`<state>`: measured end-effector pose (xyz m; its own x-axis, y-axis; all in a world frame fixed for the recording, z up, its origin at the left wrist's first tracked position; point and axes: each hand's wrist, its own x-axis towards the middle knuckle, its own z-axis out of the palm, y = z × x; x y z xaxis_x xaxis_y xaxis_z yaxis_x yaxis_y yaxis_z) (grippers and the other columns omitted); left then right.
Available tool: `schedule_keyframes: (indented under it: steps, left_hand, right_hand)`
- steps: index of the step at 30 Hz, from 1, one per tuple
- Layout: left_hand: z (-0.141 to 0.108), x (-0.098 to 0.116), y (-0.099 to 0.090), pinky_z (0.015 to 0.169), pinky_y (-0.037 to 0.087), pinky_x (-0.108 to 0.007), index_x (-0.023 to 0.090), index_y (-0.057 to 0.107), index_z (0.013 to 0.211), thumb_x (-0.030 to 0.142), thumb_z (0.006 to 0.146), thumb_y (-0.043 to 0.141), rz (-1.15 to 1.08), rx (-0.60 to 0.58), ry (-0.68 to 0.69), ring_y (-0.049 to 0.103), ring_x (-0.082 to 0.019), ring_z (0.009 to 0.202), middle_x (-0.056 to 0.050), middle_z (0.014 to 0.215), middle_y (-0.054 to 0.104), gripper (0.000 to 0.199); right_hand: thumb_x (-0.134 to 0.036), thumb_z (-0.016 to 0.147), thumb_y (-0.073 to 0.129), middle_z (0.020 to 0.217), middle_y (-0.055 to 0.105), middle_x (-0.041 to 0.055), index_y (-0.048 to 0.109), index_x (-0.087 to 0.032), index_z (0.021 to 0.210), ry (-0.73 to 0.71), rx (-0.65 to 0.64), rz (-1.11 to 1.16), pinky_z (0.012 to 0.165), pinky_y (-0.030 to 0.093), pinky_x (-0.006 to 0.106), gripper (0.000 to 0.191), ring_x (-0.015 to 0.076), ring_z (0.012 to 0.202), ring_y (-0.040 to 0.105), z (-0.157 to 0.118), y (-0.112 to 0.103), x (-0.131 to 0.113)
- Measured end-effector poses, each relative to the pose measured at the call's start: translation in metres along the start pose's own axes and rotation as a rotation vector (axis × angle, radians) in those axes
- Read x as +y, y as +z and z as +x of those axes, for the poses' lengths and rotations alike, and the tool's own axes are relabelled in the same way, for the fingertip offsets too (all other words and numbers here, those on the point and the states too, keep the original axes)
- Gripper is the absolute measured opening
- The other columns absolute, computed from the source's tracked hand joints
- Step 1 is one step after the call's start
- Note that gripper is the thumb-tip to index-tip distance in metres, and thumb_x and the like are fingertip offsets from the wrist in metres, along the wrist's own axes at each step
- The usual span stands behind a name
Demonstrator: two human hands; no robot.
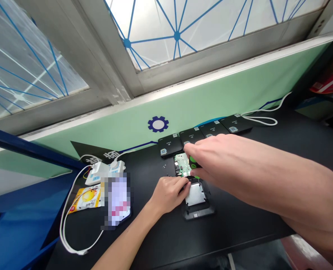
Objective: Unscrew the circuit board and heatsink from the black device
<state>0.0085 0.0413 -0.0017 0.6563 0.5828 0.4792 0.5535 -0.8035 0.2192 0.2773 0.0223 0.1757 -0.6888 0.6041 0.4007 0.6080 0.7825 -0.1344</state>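
Note:
My right hand (201,153) is closed around a green and black screwdriver (193,162), held upright with its tip pointing down at the opened device. Beneath it lies a black plastic casing (200,213) with a silver metal plate (196,194) set in it. The fingers of my left hand (172,191) are bent over the casing's left edge, gripping it. Just beyond is a green circuit board (181,161), partly covered by my right hand. Some tiny screws (164,166) are scattered on the black table to the left of the board.
Several black boxes (169,146) stand in a row along the wall. To the left are a power strip (121,166) with plugs, a yellow snack packet (86,198) and a blurred-out phone (120,198). A white cable (63,225) loops near the table's left edge.

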Motion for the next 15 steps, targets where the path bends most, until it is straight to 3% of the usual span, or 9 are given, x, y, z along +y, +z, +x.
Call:
schedule_keyframes:
  steps: [10, 15]
  left_hand:
    - [0.0007, 0.0010, -0.0014, 0.057, 0.043, -0.030, 0.023, 0.065, 0.090, 0.023, 0.118, 0.054, -0.010, 0.005, -0.012, 0.067, -0.015, 0.055, 0.001, 0.069, 0.073, 0.030]
    - [0.0013, 0.0018, -0.0011, 0.056, 0.042, -0.030, 0.023, 0.063, 0.089, 0.022, 0.118, 0.053, -0.019, 0.014, -0.009, 0.067, -0.015, 0.055, 0.002, 0.069, 0.073, 0.031]
  right_hand:
    - [-0.014, 0.103, 0.057, 0.108, 0.083, 0.0119, 0.078, -0.023, 0.115, 0.065, -0.043, 0.016, 0.089, 0.062, 0.044, 0.026, 0.0320, 0.098, 0.078, 0.0042, -0.0007, -0.0012]
    - [-0.006, 0.100, 0.051, 0.114, 0.083, 0.0133, 0.077, -0.020, 0.112, 0.019, -0.037, 0.009, 0.085, 0.060, 0.045, 0.032, 0.0311, 0.094, 0.077, 0.0022, -0.0018, 0.0001]
